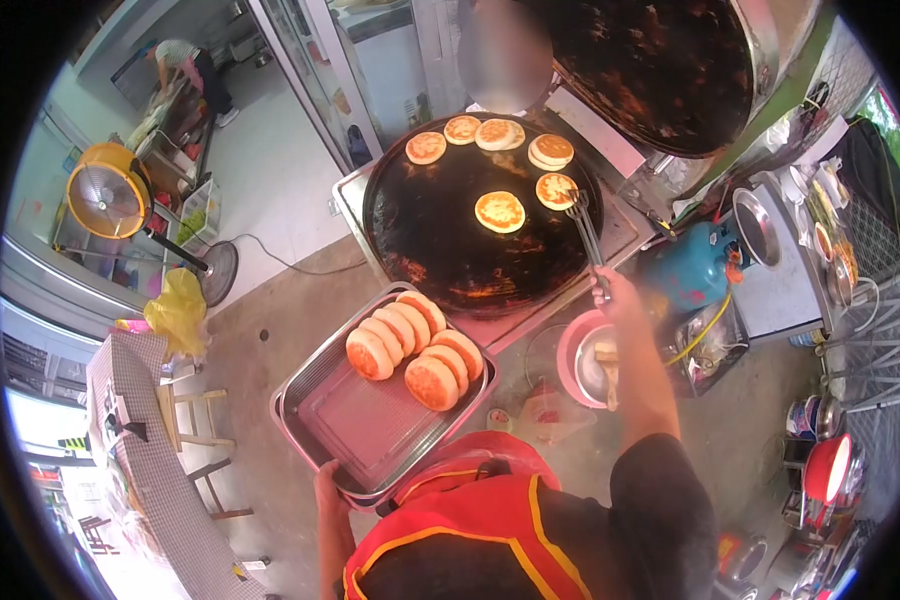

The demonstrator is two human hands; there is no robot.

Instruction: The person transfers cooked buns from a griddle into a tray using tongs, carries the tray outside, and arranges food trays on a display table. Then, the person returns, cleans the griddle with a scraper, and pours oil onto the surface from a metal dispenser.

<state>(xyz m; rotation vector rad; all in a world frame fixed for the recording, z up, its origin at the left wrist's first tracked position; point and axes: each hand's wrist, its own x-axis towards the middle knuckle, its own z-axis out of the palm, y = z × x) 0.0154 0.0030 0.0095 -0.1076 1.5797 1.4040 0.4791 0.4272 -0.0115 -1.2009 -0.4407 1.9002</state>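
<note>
My right hand (618, 297) grips metal tongs (588, 238) whose prongs reach a browned flatbread (556, 191) on the round black griddle (440, 265). Whether the prongs pinch that bread or only touch it, I cannot tell. Nearby on the griddle lies another flatbread (500, 212); several more sit along its far edge, some stacked. At my lower left, my left hand (332, 487) is closed on the near corner of a rectangular metal tray (355, 440). Two leaning rows of thick round breads (432, 382) fill the tray's far right part.
The griddle's dark lid (660, 70) stands raised at the back. Right of the griddle are a blue gas cylinder (692, 268) and a pink basin (570, 365). A yellow fan (110, 190) stands left. Another person (185, 65) bends over a counter far back.
</note>
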